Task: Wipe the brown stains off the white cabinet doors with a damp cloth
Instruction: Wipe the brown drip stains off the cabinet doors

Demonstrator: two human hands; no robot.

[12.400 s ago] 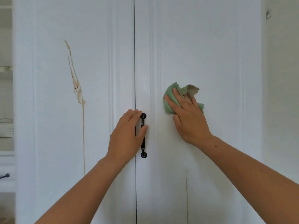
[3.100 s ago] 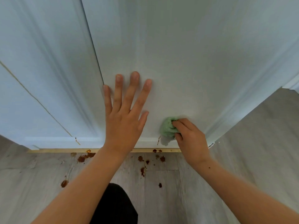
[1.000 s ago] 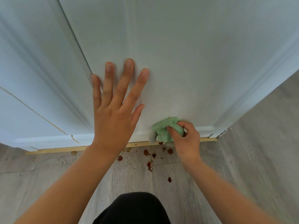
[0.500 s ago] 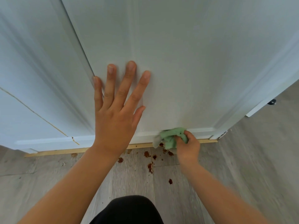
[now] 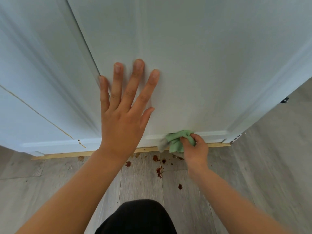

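Head view: grey floor point(image 5: 270, 166) spotted brown; right hand point(image 5: 195, 149) curled tight round green cloth point(image 5: 177, 142), bunched beyond its fingers against bottom rail of right cabinet door point(image 5: 202, 65); left hand point(image 5: 125, 115) flat, fingers spread, on same door; left cabinet door point(image 5: 33, 65) bearing thin brown streak point(image 5: 42, 115).

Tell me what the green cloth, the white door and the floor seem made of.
Green cloth: soft fabric, matte, crumpled in folds. White door: probably painted wood or board, smooth satin, with moulded panel edges. Floor: grey wood-look planks, perhaps laminate or vinyl; grain and seams show.
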